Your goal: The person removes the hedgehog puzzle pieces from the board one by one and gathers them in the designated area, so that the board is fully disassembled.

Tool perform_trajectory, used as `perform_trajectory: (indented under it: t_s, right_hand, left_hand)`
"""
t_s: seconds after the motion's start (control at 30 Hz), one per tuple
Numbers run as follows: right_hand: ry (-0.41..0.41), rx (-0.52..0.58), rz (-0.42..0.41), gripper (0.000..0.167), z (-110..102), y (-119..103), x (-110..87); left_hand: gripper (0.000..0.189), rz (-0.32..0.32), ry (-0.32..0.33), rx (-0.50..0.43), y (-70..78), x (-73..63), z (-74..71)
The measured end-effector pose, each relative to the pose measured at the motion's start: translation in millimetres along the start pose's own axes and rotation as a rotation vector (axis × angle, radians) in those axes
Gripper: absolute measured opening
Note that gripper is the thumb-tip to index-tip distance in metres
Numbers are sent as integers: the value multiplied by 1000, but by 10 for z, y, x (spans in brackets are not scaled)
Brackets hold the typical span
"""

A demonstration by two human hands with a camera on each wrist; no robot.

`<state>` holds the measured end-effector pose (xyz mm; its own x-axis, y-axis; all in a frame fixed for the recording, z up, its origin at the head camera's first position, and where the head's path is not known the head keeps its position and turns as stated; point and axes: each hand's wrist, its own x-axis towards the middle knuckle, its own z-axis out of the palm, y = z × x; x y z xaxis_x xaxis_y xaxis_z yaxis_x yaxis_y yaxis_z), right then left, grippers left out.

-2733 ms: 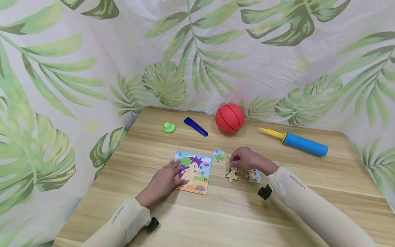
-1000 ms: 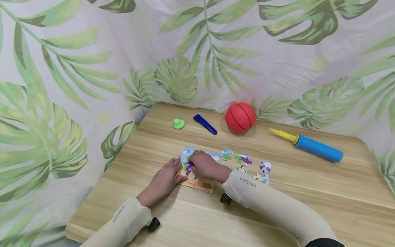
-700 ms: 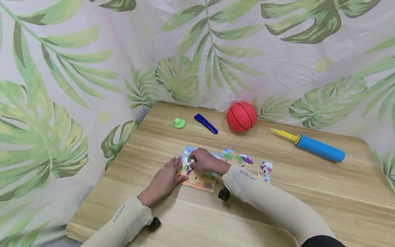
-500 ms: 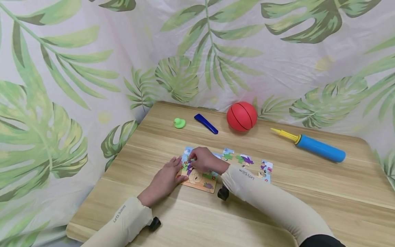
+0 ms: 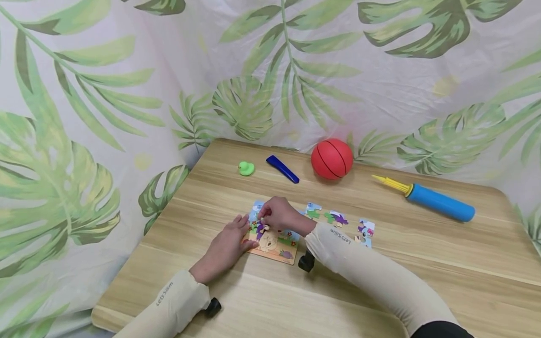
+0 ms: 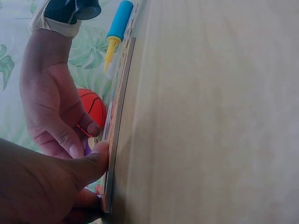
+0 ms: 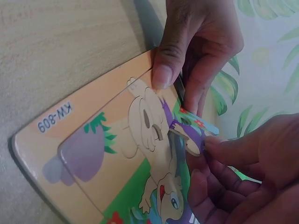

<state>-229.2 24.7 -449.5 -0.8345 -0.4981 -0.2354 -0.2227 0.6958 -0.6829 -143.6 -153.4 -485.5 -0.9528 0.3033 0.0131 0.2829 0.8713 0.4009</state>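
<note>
A flat jigsaw board (image 5: pixel 270 256) with a printed hedgehog picture lies on the table. My left hand (image 5: pixel 224 241) rests on its near left corner, fingers fairly straight along the side. In the right wrist view, the left thumb (image 7: pixel 163 74) presses on the board's face. Over the board's left part, my right hand (image 5: pixel 284 215) pinches a small purple and beige puzzle piece (image 7: pixel 190 142) between thumb and fingers. That piece is tilted above the printed picture, and whether it touches the board is hard to tell. Several loose puzzle pieces (image 5: pixel 337 218) lie to the right, partly behind the right forearm.
Along the back of the wooden table (image 5: pixel 236 305) are a green toy duck (image 5: pixel 246 168), a dark blue flat stick-like object (image 5: pixel 282 169) and a red ball (image 5: pixel 331 158) with black lines. A blue and yellow hand pump (image 5: pixel 441 203) lies at the right.
The right hand has come left from the loose pieces to over the board, bringing a puzzle piece. Lately it shifts only slightly there. The left hand stays at the board's corner.
</note>
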Motion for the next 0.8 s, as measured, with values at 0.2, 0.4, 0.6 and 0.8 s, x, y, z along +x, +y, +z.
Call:
perform_trajectory:
  t_s: [0.2, 0.4, 0.6, 0.8]
  right_hand:
    - [16, -7, 11, 6, 3, -25, -12]
    - [36, -42, -9, 7, 7, -25, -21]
    - [28, 5, 21, 9, 13, 15, -12]
    - [32, 1, 5, 10, 29, 46, 0]
  left_hand:
    - [68, 3, 5, 9, 2, -4, 1]
    - [68, 10, 10, 20, 16, -4, -11]
    - [66, -5, -7, 13, 23, 7, -16]
    - [66, -18, -19, 15, 40, 11, -35]
